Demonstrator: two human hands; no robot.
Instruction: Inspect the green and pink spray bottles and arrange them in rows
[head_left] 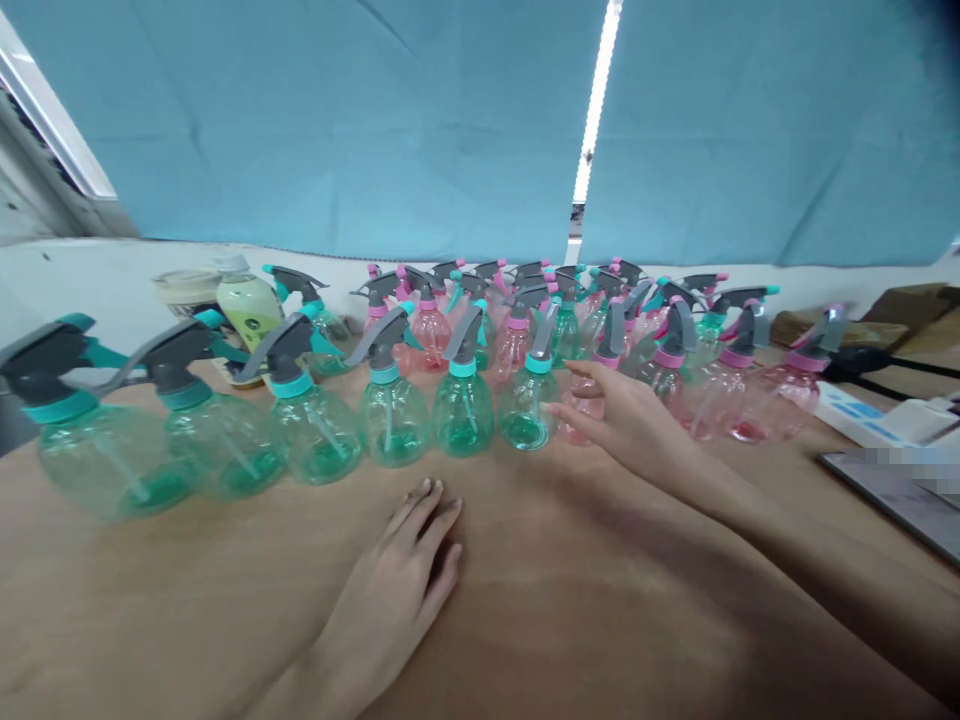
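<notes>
A front row of spray bottles runs across the wooden table, green ones on the left and pink ones on the right. My right hand (626,415) reaches in from the right, fingers apart, beside a green spray bottle (527,412); whether a fingertip touches it I cannot tell. Partly behind that hand stands a pink spray bottle (577,408). My left hand (401,575) lies on the table with its fingers stretched out, holding nothing. Nearest beyond its fingertips are a green spray bottle (395,420) and another green spray bottle (463,415), both upright with grey trigger heads.
Several more pink and green spray bottles crowd behind the front row. A pale green bottle (251,315) and a lidded cup (187,292) stand at the back left. A phone-like dark slab (892,500), a white power strip (862,415) and a cardboard box (911,320) lie right.
</notes>
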